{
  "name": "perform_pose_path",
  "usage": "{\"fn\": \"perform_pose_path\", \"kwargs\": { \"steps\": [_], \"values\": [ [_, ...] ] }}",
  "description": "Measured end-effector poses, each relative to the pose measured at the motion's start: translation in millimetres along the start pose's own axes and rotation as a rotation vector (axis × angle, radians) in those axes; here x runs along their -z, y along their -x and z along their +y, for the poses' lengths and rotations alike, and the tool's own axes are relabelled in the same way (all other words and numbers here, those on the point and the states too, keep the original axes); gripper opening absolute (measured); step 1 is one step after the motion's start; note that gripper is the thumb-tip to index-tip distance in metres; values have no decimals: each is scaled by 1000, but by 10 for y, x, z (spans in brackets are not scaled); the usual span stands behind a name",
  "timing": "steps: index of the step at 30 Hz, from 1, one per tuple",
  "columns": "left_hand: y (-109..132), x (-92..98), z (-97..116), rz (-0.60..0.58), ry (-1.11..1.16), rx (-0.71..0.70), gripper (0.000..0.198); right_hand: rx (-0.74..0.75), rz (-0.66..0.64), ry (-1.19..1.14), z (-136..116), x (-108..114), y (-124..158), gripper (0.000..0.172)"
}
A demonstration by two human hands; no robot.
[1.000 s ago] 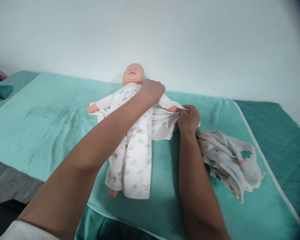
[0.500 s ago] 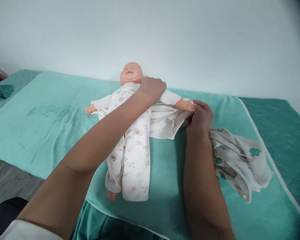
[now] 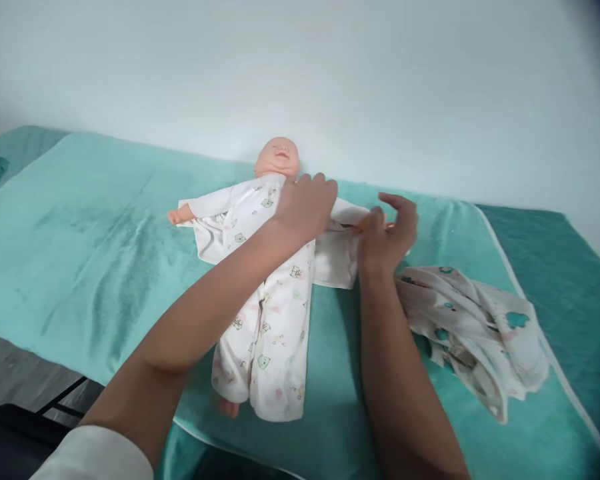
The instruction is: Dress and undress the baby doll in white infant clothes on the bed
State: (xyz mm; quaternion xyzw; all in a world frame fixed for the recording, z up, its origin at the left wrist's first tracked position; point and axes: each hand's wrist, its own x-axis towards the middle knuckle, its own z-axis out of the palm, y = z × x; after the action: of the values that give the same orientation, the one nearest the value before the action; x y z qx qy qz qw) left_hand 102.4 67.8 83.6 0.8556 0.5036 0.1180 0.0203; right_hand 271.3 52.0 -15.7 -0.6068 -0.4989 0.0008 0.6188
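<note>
A baby doll point(image 3: 279, 157) lies on its back, its head against the wall, wearing patterned white clothes point(image 3: 280, 300). Across its upper chest and shoulder lies my left hand point(image 3: 307, 203), fingers bent over the white cloth; their tips and anything they grip are hidden. My right hand point(image 3: 387, 233) is beside the doll's hand on the right, thumb and fingers apart, partly covering that small hand. Loose white cloth point(image 3: 334, 257) spreads under the doll's arm on the right, and more cloth point(image 3: 210, 237) shows under the other arm.
A crumpled white cloth with teal prints point(image 3: 480, 327) lies at the right, near my right forearm. A light green sheet point(image 3: 105, 220) covers the table, with darker green cloth point(image 3: 555, 267) at its right end. The wall point(image 3: 300, 73) rises behind.
My right hand's fingers have spread from a closed grip at the doll's cuff and let go of the loose white cloth. The view has shifted slightly.
</note>
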Motion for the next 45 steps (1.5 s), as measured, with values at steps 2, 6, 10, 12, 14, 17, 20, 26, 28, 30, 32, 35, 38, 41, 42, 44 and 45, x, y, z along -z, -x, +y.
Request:
{"fn": "perform_pose_path", "kwargs": {
  "steps": [2,6,10,12,14,17,20,26,28,30,32,35,38,41,42,44,45],
  "values": [
    [227,45,-224,118,122,20,23,120,-185,13,-151,-67,127,29],
    [569,-38,-721,345,406,126,25,145,-504,-120,-452,-180,327,36],
    [631,-208,-939,411,588,205,26,74,-630,-142,-581,-212,392,43],
    [613,-243,-937,418,595,180,24,56,-671,-132,-580,-206,388,47],
    [600,-245,-907,425,556,146,23,54,-716,-121,-563,-195,376,50],
    [607,-229,-853,445,444,44,18,86,-762,-112,-553,-173,362,56],
    [629,-222,-794,457,323,-66,26,170,-758,-122,-577,-159,365,60],
    [671,-262,-691,452,216,-123,53,268,-631,-213,-628,-200,408,56],
    [685,-278,-684,460,220,-111,57,230,-578,-231,-635,-210,416,50],
    [708,-289,-701,473,225,-89,59,169,-544,-272,-640,-198,418,44],
    [750,-298,-743,484,219,-60,60,86,-531,-351,-643,-156,416,45],
    [874,-327,-847,484,218,-3,57,-87,-553,-421,-642,-53,423,49],
    [1072,-378,-966,476,251,71,52,-212,-585,-359,-637,52,449,47],
    [1287,-428,-1052,458,313,163,47,-202,-610,-247,-641,128,491,51],
    [1352,-440,-1069,446,343,190,45,-177,-619,-202,-643,148,509,54],
    [1466,-455,-1084,414,422,229,41,-125,-633,-121,-644,184,556,58],
    [1517,-458,-1086,394,472,245,40,-107,-638,-95,-640,204,584,58]
  ]
}}
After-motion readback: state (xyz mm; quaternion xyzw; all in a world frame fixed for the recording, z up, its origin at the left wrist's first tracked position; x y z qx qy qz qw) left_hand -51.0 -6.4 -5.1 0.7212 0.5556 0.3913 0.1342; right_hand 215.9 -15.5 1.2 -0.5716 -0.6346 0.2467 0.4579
